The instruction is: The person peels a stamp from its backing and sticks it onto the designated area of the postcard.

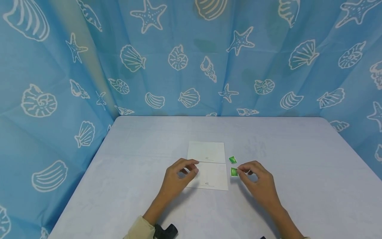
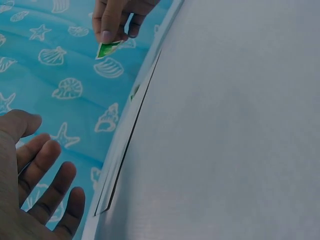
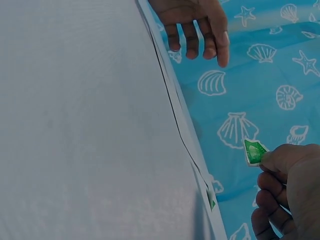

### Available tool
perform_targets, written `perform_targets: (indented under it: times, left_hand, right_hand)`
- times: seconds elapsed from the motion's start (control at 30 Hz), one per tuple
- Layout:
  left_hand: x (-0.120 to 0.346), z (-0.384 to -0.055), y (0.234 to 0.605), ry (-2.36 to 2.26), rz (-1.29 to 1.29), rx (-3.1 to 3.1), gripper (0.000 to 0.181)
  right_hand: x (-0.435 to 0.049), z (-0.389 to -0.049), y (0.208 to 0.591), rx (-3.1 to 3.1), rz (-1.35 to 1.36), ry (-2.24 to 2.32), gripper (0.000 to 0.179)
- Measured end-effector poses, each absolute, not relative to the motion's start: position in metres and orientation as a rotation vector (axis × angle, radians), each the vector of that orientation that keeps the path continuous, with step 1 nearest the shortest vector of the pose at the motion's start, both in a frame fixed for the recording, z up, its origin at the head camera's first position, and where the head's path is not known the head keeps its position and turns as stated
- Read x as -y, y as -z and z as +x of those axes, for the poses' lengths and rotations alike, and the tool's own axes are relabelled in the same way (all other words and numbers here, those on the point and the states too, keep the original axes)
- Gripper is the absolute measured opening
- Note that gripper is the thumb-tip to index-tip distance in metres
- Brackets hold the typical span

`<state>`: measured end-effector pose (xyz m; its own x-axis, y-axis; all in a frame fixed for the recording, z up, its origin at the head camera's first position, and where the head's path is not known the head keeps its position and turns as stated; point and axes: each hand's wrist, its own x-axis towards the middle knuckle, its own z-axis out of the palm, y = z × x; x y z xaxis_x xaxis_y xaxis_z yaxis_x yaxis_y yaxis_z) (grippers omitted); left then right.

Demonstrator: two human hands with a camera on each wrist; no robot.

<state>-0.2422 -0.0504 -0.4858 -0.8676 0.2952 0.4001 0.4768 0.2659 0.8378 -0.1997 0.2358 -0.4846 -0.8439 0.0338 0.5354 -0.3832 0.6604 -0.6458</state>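
Note:
Between thumb and forefinger, my right hand (image 1: 259,181) pinches a small green stamp with a white border (image 1: 234,172), held above the table; it also shows in the right wrist view as a green stamp (image 3: 254,152). A second green stamp (image 1: 232,160) lies just beyond it on the table. To the left lie two white cards like postcard backs, the far card (image 1: 206,151) and the near card (image 1: 212,176), edge to edge. My left hand (image 1: 178,177) hovers at their left side, fingers loosely bent and apart, holding nothing.
A white-covered table (image 1: 143,146) spreads out beneath the hands. Behind it and along the sides hangs a blue curtain (image 1: 185,30) printed with shells and starfish. A black device (image 1: 165,231) sits at the left wrist.

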Motion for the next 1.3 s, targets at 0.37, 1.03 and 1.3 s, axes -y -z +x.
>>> perform_targets:
  times: [0.37, 1.03, 1.3]
  left_hand:
    - [0.049, -0.241, 0.487, 1.653, -0.734, 2.364, 0.025]
    - [0.039, -0.235, 0.489, 1.716, -0.698, 2.362, 0.022]
    - [0.035, -0.23, 0.483, 1.732, -0.727, 2.343, 0.02]
  right_hand:
    - [-0.224, -0.197, 0.481, 2.307, 0.368, -1.025, 0.019]
    - [-0.211, -0.2, 0.483, 2.093, 0.508, -0.914, 0.024]
    - [-0.207, -0.201, 0.481, 2.023, 0.553, -0.873, 0.011]
